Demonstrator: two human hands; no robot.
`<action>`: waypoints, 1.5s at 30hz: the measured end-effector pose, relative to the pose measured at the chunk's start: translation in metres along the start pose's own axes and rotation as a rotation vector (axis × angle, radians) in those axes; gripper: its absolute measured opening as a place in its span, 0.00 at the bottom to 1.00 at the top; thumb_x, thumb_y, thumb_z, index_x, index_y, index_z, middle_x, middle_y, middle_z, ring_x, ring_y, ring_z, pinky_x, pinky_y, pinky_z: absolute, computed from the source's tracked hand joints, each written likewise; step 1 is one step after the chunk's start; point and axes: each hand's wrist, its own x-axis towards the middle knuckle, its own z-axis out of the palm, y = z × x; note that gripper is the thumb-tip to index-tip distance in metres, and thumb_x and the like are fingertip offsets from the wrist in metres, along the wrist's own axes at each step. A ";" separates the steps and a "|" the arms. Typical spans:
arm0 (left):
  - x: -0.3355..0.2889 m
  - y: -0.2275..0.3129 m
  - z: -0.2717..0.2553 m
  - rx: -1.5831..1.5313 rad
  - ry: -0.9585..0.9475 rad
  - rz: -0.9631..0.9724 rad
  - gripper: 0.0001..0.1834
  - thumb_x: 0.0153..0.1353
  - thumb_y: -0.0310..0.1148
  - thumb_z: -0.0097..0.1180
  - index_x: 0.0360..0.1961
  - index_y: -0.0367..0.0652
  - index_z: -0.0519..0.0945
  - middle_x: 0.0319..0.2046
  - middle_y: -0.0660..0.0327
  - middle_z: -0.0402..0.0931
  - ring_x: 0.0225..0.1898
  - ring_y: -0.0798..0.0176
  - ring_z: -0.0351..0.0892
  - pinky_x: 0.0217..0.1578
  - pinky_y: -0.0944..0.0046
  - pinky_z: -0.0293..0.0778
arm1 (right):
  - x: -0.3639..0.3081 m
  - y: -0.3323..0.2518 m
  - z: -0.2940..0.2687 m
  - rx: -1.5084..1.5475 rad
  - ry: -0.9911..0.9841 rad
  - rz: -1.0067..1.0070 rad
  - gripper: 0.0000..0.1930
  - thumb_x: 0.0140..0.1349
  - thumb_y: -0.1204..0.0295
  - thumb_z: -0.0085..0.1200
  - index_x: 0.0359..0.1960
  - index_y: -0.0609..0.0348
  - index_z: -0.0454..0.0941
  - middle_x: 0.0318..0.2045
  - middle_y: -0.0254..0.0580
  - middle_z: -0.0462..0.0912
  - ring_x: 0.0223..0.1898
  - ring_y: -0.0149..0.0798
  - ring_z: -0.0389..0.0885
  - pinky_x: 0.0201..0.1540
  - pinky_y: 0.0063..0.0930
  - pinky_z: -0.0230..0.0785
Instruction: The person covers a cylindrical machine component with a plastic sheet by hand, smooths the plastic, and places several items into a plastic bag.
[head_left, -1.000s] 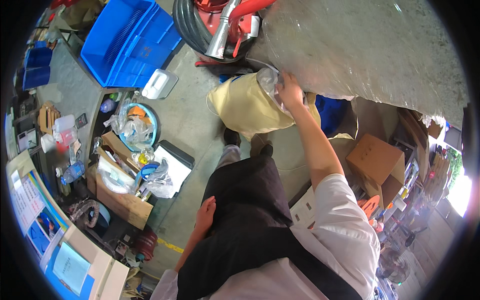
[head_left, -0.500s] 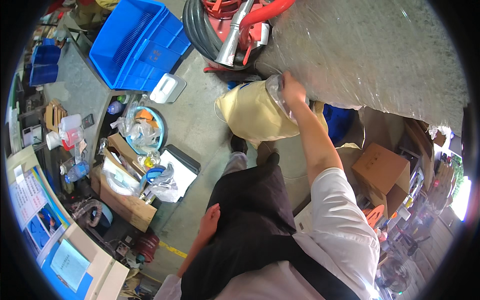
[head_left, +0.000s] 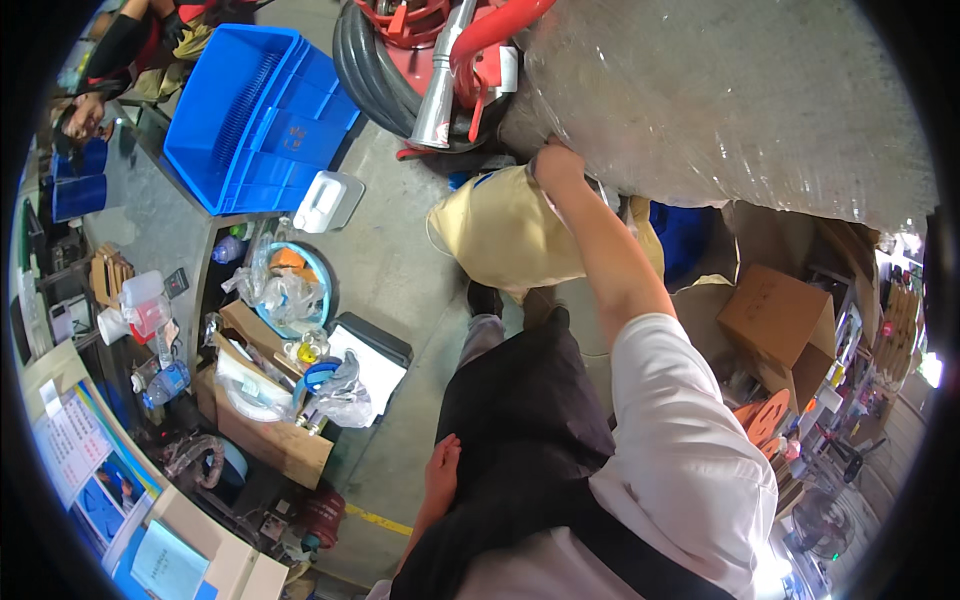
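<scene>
My right hand [head_left: 557,165] reaches forward and is closed on the upper rim of a pale yellow sack [head_left: 500,228], against the plastic-wrapped bulk. Its fingertips are partly hidden by the hand itself. The sack stands tilted on the floor just ahead of my shoes, its side bulging. My left hand [head_left: 443,465] hangs beside the dark apron [head_left: 530,415], fingers curled loosely together, with nothing visible in them. Right of the sack, a dark blue container or lining [head_left: 680,243] shows inside another yellowish sack edge.
A large grey plastic-wrapped bulk [head_left: 720,100] fills the upper right. Around it are a red hose machine [head_left: 415,60], blue crates [head_left: 265,130], a white jug [head_left: 328,203], a light-blue basin [head_left: 322,285] and a cardboard box [head_left: 775,315]. Another person's arm [head_left: 115,50] shows at upper left.
My right hand has shifted slightly left along the sack's rim, and the clear plastic seen there before is now mostly covered. A person has come into view at upper left.
</scene>
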 end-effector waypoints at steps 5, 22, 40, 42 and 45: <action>0.001 0.001 0.008 0.000 -0.002 0.010 0.18 0.67 0.33 0.46 0.55 0.37 0.71 0.48 0.53 0.76 0.49 0.61 0.75 0.51 0.65 0.69 | -0.073 0.037 -0.010 0.261 0.311 0.102 0.14 0.60 0.65 0.45 0.40 0.55 0.81 0.50 0.44 0.76 0.50 0.49 0.75 0.48 0.41 0.71; 0.071 0.079 0.017 0.033 -0.165 0.246 0.18 0.68 0.34 0.46 0.54 0.36 0.71 0.47 0.58 0.76 0.47 0.67 0.74 0.51 0.68 0.68 | -0.149 0.044 0.054 -0.140 -0.650 -0.303 0.16 0.57 0.65 0.44 0.40 0.54 0.82 0.46 0.45 0.81 0.49 0.47 0.78 0.51 0.54 0.62; 0.200 0.194 0.179 -0.122 -0.086 0.285 0.31 0.56 0.32 0.55 0.61 0.38 0.61 0.49 0.49 0.71 0.50 0.54 0.72 0.51 0.59 0.67 | -0.235 0.056 0.069 0.274 0.169 -0.301 0.08 0.51 0.73 0.52 0.33 0.56 0.80 0.46 0.43 0.77 0.48 0.48 0.73 0.53 0.40 0.63; 0.206 0.164 0.171 0.016 0.030 0.424 0.28 0.57 0.31 0.53 0.59 0.39 0.63 0.40 0.50 0.75 0.41 0.55 0.75 0.44 0.60 0.70 | -0.224 0.072 0.053 0.307 0.365 -0.250 0.06 0.50 0.78 0.52 0.29 0.56 0.78 0.43 0.45 0.77 0.46 0.49 0.74 0.49 0.40 0.67; 0.189 0.156 0.153 0.128 0.015 0.448 0.24 0.58 0.31 0.52 0.57 0.42 0.68 0.28 0.54 0.75 0.28 0.57 0.75 0.32 0.59 0.71 | -0.195 0.104 0.053 0.633 0.557 0.213 0.05 0.53 0.72 0.56 0.29 0.57 0.74 0.35 0.48 0.75 0.39 0.54 0.74 0.43 0.45 0.66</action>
